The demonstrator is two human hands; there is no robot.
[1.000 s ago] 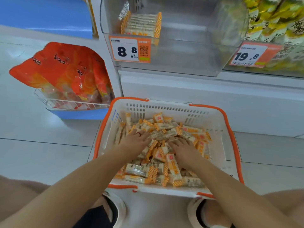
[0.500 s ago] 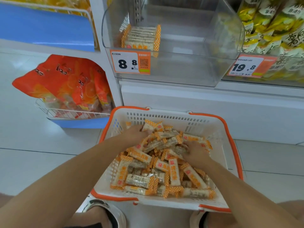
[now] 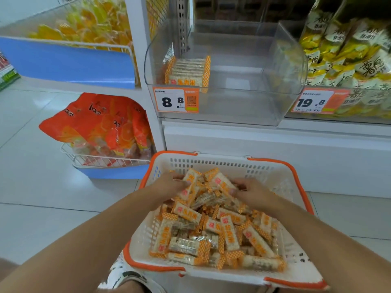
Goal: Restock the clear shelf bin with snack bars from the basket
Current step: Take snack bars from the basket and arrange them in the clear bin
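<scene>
White tiled floor (image 3: 42, 187) carries the white basket w/ orange rim (image 3: 296, 178), sitting just in front of the shelf unit's white base (image 3: 275, 149). Left of the basket, a low blue stand (image 3: 114, 172) on the floor w/ a white wire rack (image 3: 101, 161) on top, holding orange snack bags (image 3: 99, 123). White shelf (image 3: 328, 125) above the base carries the clear bin (image 3: 232, 85), approx. mid-frame, w/ an 8.8 price tag (image 3: 176, 100) on its front left. Just right of it, a 2nd clear bin (image 3: 359, 115) w/ a 19.8 tag (image 3: 315, 101). Upper left, a blue-fronted shelf (image 3: 67, 62) carries yellow candy bags (image 3: 84, 24) behind a wire rail.
</scene>
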